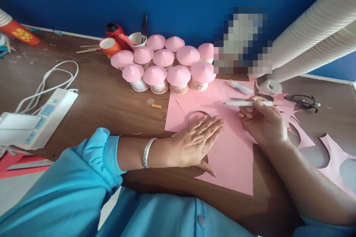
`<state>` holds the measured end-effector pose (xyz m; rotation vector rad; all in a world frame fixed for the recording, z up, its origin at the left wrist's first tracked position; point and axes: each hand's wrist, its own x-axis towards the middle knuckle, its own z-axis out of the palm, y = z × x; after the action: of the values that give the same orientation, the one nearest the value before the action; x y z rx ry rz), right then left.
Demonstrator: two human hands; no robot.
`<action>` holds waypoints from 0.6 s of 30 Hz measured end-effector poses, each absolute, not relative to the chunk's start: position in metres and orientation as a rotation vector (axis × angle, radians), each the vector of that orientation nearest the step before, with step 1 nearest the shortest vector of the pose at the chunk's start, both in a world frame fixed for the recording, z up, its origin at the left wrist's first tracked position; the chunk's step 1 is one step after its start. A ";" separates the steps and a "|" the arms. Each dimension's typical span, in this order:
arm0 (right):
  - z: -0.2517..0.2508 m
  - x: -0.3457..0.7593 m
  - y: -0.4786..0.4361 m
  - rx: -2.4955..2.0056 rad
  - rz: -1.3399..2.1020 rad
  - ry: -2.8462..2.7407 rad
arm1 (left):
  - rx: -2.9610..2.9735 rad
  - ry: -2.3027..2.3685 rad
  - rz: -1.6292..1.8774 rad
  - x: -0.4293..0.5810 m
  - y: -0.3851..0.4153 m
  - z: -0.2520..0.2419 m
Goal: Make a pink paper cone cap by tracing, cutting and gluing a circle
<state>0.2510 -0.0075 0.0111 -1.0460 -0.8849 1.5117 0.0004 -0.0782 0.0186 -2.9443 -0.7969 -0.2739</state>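
Note:
My left hand (196,142) lies flat, fingers stretched out and thumb apart, on a sheet of pink paper (233,163). Beyond its fingers a thin round rim (198,112) shows on the paper; the hand covers the rest of it. A curved cut-out in the sheet's near left edge is partly under the hand. My right hand (263,120) is closed around a white pen (235,103), its tip pointing left above the paper. Scissors (236,99) lie just behind the pen, their handles partly hidden by the right hand.
Several paper cups with pink cone tops (178,76) stand at the back. A glue stick (240,87), a tape roll (271,86), glasses (303,100) and pink offcuts (338,159) lie right. Stacked cups (314,22) lean there. A power strip (50,114) sits left.

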 end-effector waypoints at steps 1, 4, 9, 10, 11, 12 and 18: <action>0.011 0.251 -0.007 -1.041 1.512 -0.878 | -2.959 -0.806 -0.284 0.000 -0.078 0.014; 0.010 0.252 -0.005 -1.044 1.501 -0.855 | -2.986 -0.839 -0.330 -0.001 -0.079 0.001; 0.013 0.251 -0.005 -1.113 1.483 -0.739 | -2.905 -0.883 -0.261 0.002 -0.084 -0.001; 0.014 0.250 -0.005 -1.124 1.483 -0.720 | -2.898 -0.885 -0.235 0.002 -0.084 0.000; 0.016 0.249 -0.005 -1.135 1.480 -0.703 | -2.896 -0.890 -0.216 0.003 -0.084 0.001; 0.017 0.248 -0.005 -1.146 1.476 -0.684 | -2.899 -0.897 -0.210 0.003 -0.085 0.001; 0.023 0.243 -0.005 -1.202 1.462 -0.585 | -2.919 -0.951 -0.253 0.005 -0.087 -0.002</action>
<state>0.2427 -0.0045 0.0230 -1.2018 -0.5852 1.4618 0.0048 -0.0871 -0.0023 -2.9188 -0.9509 -0.2529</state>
